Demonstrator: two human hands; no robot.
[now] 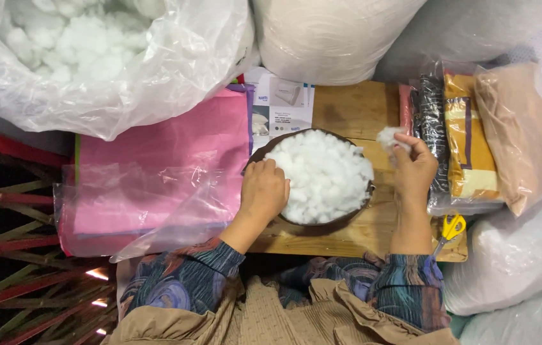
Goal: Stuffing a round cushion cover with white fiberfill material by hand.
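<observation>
Closest in, tan knitted cloth bunched across the lap, swirl-patterned dark sleeves reaching up from it. Ahead, a wooden board with a dark round bowl on it, heaped with white fibre stuffing.

Left hand resting on the bowl's left edge, fingers curled down loosely into the stuffing; whether anything is gripped, cannot tell. Right hand lifted just beyond the bowl's right rim, fingertips pinched together on a small tuft of stuffing, held above the board and apart from the heap.

Left of the bowl, a flat pink package under crinkled clear plastic film, its corner touching the bowl's rim. Behind the bowl, a white-and-blue printed leaflet lying flat, partly tucked under the pink package. Right side, a stack of clear-wrapped fabric packs: one black patterned, one mustard-yellow with a dark stripe, one pale brown bag leaning over them. Yellow-handled scissors at the board's near right corner, just beside the right wrist.

Top left, a big clear plastic sack bulging with more white stuffing. Along the top and right, large pale sacks crowding in.
</observation>
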